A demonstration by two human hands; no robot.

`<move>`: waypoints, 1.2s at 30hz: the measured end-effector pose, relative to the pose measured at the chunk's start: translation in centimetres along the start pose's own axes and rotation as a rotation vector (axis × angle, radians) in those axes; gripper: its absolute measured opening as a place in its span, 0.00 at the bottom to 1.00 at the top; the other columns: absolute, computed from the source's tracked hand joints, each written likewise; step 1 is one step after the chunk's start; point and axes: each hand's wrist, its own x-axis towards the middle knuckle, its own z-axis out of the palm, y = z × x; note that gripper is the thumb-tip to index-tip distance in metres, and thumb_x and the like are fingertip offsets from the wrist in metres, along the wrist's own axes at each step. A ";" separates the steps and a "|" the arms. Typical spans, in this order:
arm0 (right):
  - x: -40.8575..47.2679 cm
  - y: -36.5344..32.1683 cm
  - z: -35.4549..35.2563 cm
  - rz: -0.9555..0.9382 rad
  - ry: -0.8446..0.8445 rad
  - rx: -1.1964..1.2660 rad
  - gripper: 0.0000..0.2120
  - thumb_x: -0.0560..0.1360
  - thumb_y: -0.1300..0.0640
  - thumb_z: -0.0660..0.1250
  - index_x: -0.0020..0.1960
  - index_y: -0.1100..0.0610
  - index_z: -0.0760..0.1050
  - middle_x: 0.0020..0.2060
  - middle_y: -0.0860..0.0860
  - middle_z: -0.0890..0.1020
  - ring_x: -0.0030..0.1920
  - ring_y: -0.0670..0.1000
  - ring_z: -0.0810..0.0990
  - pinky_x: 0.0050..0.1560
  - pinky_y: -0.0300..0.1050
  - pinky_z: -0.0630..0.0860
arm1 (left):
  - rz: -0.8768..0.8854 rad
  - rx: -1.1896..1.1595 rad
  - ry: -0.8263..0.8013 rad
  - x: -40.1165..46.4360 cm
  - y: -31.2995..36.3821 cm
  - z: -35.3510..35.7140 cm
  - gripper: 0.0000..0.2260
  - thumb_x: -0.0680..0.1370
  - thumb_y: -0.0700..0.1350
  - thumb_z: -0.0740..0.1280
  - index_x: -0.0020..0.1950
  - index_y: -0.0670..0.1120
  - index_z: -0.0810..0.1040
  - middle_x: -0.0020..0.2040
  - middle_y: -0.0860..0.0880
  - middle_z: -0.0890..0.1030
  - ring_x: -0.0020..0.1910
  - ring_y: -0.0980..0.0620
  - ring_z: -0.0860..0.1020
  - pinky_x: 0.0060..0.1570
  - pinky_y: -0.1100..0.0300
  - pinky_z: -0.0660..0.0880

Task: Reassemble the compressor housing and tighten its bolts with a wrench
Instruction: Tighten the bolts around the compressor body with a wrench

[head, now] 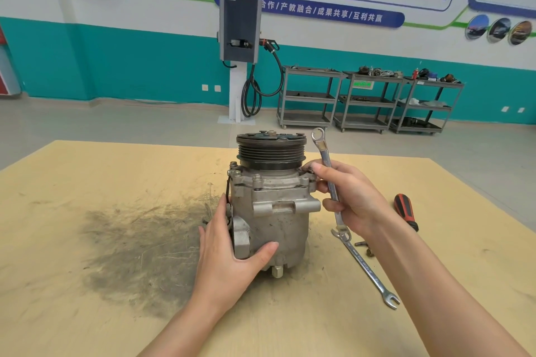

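A grey metal compressor [278, 217] stands upright on the wooden table [87, 240], its black ribbed pulley [271, 151] on top. Bolts [256, 178] stick up around the housing flange below the pulley. My left hand [229, 252] grips the lower left side of the housing, thumb across the front. My right hand [348, 197] holds a silver combination wrench [326, 159] nearly upright, ring end up, while its fingertips touch the flange at the compressor's right side.
A second silver wrench [368, 266] lies on the table right of the compressor, beside small loose bolts [365, 246]. A red and black screwdriver [406, 211] lies further right. A dark greasy smear [139, 240] covers the table at left. Shelf carts [368, 98] stand by the far wall.
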 end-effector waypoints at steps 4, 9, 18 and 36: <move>0.2 0.1 0.5 -0.010 0.035 0.008 0.05 0.75 0.60 0.70 0.43 0.57 0.74 0.31 0.48 0.73 0.30 0.43 0.65 0.21 0.34 0.56 | -0.004 0.004 0.012 0.0 0.1 0.0 0.53 0.60 0.70 0.69 0.79 0.57 0.49 0.76 0.59 0.62 0.77 0.57 0.52 0.77 0.43 0.51; 0.1 -0.2 0.5 -0.030 0.022 0.022 0.05 0.75 0.59 0.69 0.42 0.58 0.74 0.30 0.47 0.73 0.30 0.43 0.65 0.22 0.34 0.55 | 0.001 0.002 0.018 0.0 0.1 0.0 0.53 0.60 0.70 0.69 0.79 0.57 0.48 0.75 0.60 0.62 0.76 0.60 0.54 0.77 0.43 0.51; 0.0 -0.2 0.2 -0.016 0.004 -0.072 0.03 0.76 0.59 0.68 0.45 0.59 0.76 0.33 0.50 0.71 0.30 0.43 0.66 0.22 0.34 0.58 | 0.001 0.014 0.004 -0.1 0.3 -0.1 0.54 0.60 0.71 0.68 0.80 0.56 0.49 0.76 0.59 0.61 0.76 0.59 0.53 0.77 0.43 0.51; 0.0 -0.1 0.4 0.019 0.037 -0.007 0.04 0.74 0.60 0.70 0.44 0.58 0.75 0.34 0.50 0.76 0.29 0.42 0.67 0.22 0.34 0.57 | -0.007 0.036 -0.002 -0.1 0.3 -0.1 0.53 0.61 0.71 0.68 0.80 0.55 0.50 0.76 0.58 0.62 0.77 0.54 0.55 0.76 0.41 0.53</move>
